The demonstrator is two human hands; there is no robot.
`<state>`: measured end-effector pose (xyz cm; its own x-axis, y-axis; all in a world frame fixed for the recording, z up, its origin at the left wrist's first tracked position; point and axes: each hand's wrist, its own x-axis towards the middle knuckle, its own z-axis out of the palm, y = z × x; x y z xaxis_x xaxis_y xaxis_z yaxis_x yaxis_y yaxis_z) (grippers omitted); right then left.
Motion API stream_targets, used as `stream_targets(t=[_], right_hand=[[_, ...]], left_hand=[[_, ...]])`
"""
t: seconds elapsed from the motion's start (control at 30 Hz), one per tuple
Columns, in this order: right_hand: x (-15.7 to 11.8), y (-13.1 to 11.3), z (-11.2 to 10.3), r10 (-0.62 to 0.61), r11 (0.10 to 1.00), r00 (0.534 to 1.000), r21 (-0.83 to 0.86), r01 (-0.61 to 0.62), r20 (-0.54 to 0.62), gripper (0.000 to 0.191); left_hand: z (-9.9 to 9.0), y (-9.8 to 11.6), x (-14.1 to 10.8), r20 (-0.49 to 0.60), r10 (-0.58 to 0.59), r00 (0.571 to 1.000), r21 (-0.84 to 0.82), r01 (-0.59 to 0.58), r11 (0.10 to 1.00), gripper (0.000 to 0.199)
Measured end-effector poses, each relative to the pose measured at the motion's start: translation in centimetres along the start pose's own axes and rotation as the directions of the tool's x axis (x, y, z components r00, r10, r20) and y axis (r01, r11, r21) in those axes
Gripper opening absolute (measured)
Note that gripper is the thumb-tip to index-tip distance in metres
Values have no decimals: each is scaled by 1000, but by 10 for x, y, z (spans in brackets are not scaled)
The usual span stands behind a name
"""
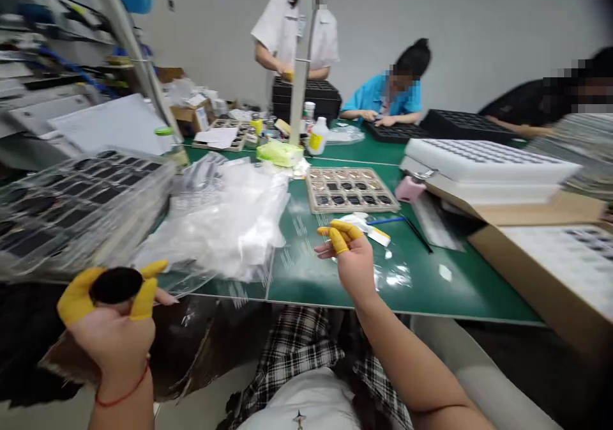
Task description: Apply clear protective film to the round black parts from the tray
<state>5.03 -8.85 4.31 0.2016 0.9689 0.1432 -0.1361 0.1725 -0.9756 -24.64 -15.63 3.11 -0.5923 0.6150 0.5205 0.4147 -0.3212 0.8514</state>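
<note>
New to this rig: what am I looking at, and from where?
One picture, from a camera worn on a person's head, looking forward and down. No robot: the left hand and right hand are the wearer's own, with yellow finger covers. The left holds a dark round piece; the right holds nothing I can make out. On the green table lie clear plastic bags, a beige compartment tray and a pink bottle. Other people work beyond.
</note>
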Motion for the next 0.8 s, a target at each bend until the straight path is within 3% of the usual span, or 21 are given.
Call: stream_targets(t=[0.07,0.13,0.2,0.27,0.37,0.47,0.53,0.6,0.67,0.73,0.8], right_hand=[[1,0,-28,61,992,987,119,-43,-149,33],[-6,-1,-54,82,983,961,181,-34,-264,34],[-20,-2,-74,89,975,932,222,-9,-350,35],[-38,-2,-87,96,967,907,253,12,-411,34],[-67,6,-95,133,955,883,296,7,-451,32],[-89,24,-103,182,960,913,269,-83,-365,31],[-89,31,-115,114,989,937,124,-76,-330,34],[-75,26,-133,-72,993,914,-112,29,-398,39],[-49,7,-149,-309,917,849,-371,146,-429,39],[-18,-22,-156,-481,774,844,-567,282,-236,33],[10,-50,-151,-530,601,845,-672,432,70,29]], left_hand=[[34,12,-36,124,80,989,-129,-64,990,52],[74,18,-71,344,152,926,-218,-78,973,42],[114,22,-99,422,222,879,-380,-51,923,34],[149,26,-115,535,186,824,-500,132,856,36],[186,37,-115,580,72,812,-539,315,782,40],[206,47,-97,563,4,826,-529,357,770,46],[213,52,-82,575,2,818,-519,363,774,48],[217,55,-69,637,21,770,-498,391,774,48],[218,59,-60,723,52,689,-463,427,777,48],[217,61,-55,799,85,596,-420,451,787,48],[214,63,-52,846,109,522,-387,462,798,47]])
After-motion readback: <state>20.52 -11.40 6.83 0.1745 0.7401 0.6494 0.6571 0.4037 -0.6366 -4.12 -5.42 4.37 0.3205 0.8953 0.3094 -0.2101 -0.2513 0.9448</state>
